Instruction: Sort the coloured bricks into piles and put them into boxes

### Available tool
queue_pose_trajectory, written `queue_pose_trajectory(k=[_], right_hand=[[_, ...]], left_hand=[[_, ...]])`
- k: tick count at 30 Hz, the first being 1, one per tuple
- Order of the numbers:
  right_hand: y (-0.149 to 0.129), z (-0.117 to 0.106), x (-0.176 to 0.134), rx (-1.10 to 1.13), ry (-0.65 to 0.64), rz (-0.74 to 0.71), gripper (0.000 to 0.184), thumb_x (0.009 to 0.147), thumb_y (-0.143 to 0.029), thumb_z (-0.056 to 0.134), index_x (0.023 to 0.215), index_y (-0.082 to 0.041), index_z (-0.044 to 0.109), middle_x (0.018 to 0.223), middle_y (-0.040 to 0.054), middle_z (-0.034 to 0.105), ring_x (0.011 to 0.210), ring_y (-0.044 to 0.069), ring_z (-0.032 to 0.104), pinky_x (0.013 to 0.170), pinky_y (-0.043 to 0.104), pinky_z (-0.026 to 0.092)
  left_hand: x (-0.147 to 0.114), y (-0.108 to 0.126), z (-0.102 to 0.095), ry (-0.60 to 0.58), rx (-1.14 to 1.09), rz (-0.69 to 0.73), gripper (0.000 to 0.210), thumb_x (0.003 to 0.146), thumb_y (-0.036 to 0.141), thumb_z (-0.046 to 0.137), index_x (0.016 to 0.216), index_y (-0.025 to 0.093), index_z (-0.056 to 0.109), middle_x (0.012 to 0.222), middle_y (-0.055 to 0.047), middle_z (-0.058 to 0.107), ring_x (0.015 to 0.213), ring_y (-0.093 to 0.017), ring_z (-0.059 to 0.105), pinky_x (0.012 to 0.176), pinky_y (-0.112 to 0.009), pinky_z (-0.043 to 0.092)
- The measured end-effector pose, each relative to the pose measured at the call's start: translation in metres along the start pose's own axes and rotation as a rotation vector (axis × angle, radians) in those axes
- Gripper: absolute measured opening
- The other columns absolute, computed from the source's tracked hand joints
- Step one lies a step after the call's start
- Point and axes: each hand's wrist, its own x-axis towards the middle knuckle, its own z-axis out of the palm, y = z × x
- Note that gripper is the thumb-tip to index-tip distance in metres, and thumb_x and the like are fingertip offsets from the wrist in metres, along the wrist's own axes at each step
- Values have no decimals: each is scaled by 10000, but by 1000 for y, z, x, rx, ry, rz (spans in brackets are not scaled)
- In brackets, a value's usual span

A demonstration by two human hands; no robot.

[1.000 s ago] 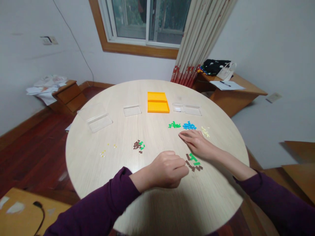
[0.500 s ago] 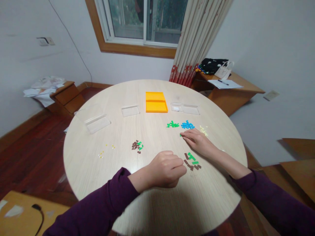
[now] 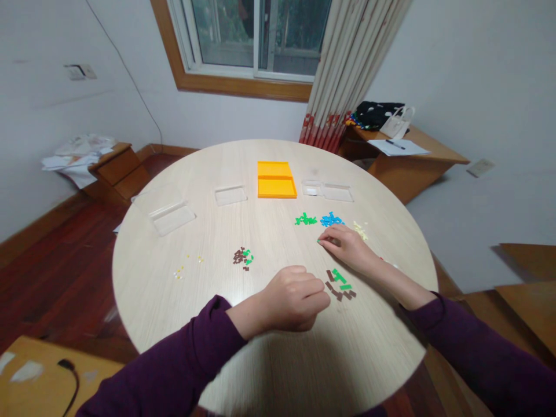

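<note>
My right hand [image 3: 345, 246] is closed in a pinch, with a small green plastic piece [image 3: 319, 241] at its fingertips, low over the table. Just beyond it lie a green pile [image 3: 306, 219] and a blue pile [image 3: 332, 219] of small pieces, with pale yellow pieces [image 3: 360, 230] to their right. My left hand [image 3: 295, 298] is curled closed over the table's near part; whatever its fingers hold is hidden. Beside its knuckles, brown pieces [image 3: 336, 294] and larger green pieces [image 3: 339, 277] lie in a loose group.
An open orange case [image 3: 277, 187] stands at the back of the round table [image 3: 269, 226]. Clear plastic trays [image 3: 174, 218] [image 3: 230, 195] [image 3: 339, 192] flank it. Brown and green bits [image 3: 240, 256] and tiny yellow and white bits [image 3: 179, 272] lie left of my hands.
My right hand has shifted very slightly toward me, and its fingers are a little more arched around the green piece. My left hand stays in place.
</note>
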Motion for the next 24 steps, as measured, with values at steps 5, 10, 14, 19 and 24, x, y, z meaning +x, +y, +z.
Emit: queue_pose_trajectory(k=[5, 10, 14, 19, 24], right_hand=[[-2, -2, 0, 82, -20, 84, 111, 840, -223, 581, 771, -203, 666, 801, 63, 687, 782, 217, 620, 714, 382, 499], [-2, -5, -5, 59, -36, 76, 136, 856, -228, 571, 825, -203, 701, 832, 70, 704, 801, 221, 634, 742, 399, 514], [-3, -7, -12, -1, 1, 22, 186, 887, -227, 537, 879, -208, 722, 846, 80, 695, 830, 231, 634, 772, 419, 518], [-5, -6, -17, -52, 33, -75, 241, 921, -220, 498, 959, -209, 735, 864, 93, 680, 832, 225, 627, 757, 402, 526], [-1, -2, -17, -99, 30, -146, 256, 928, -195, 488, 966, -183, 741, 854, 104, 680, 807, 220, 615, 727, 388, 528]], left_hand=[[2, 0, -2, 114, -19, -3, 241, 773, 91, 377, 558, 198, 377, 513, 26, 354, 505, -122, 308, 536, -266, 289], [7, 0, -6, 263, -57, -19, 268, 771, 54, 344, 547, 198, 373, 494, 25, 356, 489, -124, 307, 515, -266, 273], [7, 0, -6, 261, -54, -14, 266, 768, 53, 346, 548, 199, 371, 495, 28, 354, 486, -123, 307, 515, -263, 270], [4, 1, -4, 180, -32, 0, 243, 769, 73, 366, 561, 199, 371, 508, 31, 353, 496, -120, 319, 532, -259, 284], [2, 1, -2, 78, -18, 21, 240, 788, 101, 379, 569, 198, 368, 519, 30, 354, 506, -120, 326, 546, -259, 298]])
